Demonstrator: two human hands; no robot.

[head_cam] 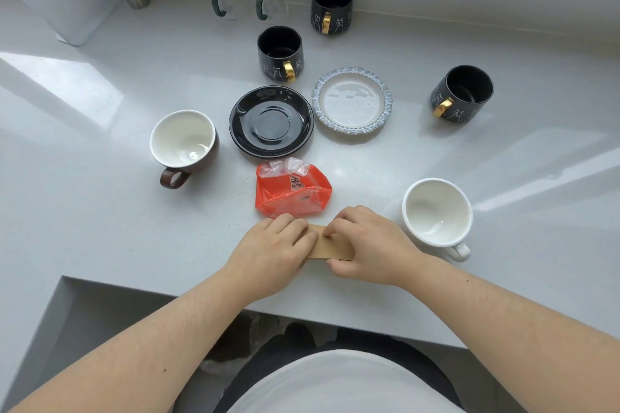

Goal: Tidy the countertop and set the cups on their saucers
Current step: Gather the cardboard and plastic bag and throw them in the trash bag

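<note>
Where the pale surface meets its near edge, we list one flat brown paper piece, pressed between our two hands: left hand laid over its left end, fingers flat on top; right hand over its right end, fingers curled down on the upper edge and thumb at the lower edge, so both hands hold it. Just beyond the fingers lies an orange plastic wrapper, crumpled. Further back we count a black saucer and a blue-rimmed white saucer, side by side, both bare. Cups, all off saucers: brown cup left, white cup right, three black mugs with gold handles behind.
</note>
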